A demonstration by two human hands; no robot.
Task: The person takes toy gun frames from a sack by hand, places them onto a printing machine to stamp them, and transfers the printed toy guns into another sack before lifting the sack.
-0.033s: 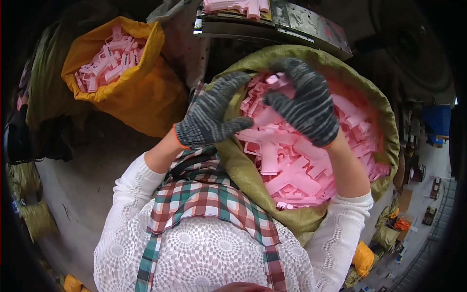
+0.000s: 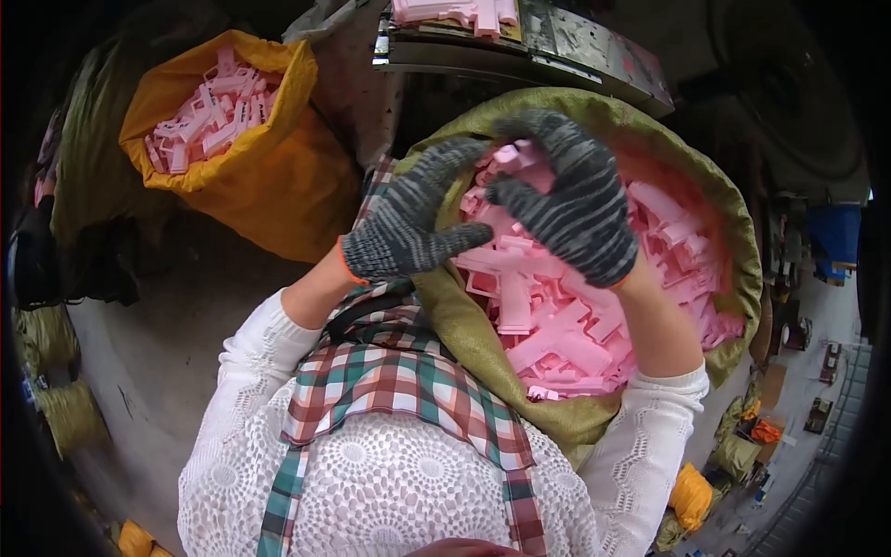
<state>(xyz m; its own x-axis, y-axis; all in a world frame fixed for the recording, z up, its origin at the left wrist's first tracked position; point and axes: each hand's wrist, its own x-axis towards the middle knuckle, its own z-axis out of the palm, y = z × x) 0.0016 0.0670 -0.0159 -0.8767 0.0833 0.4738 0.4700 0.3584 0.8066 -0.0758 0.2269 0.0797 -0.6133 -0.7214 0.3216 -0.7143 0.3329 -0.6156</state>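
Both my hands are up over the green sack [image 2: 464,320] right in front of me, and it's full of pink plastic pieces [image 2: 575,348]. My left hand [image 2: 408,227], in its grey knit glove, sits at the sack's near rim with the thumb stretched out toward the middle and the fingers curled loosely; whether it pinches anything I cannot tell. My right hand [image 2: 571,200], gloved the same, hangs palm-down over the heap, fingers bent, with a small pink piece [image 2: 515,153] just showing at the fingertips, though I can't make out if the grip is closed on it. The two hands sit just beside each other. Off to my left stands a yellow sack [image 2: 269,190] holding more pink pieces. Ahead, a metal machine bed [image 2: 594,46] carries a pink moulded part [image 2: 455,13].
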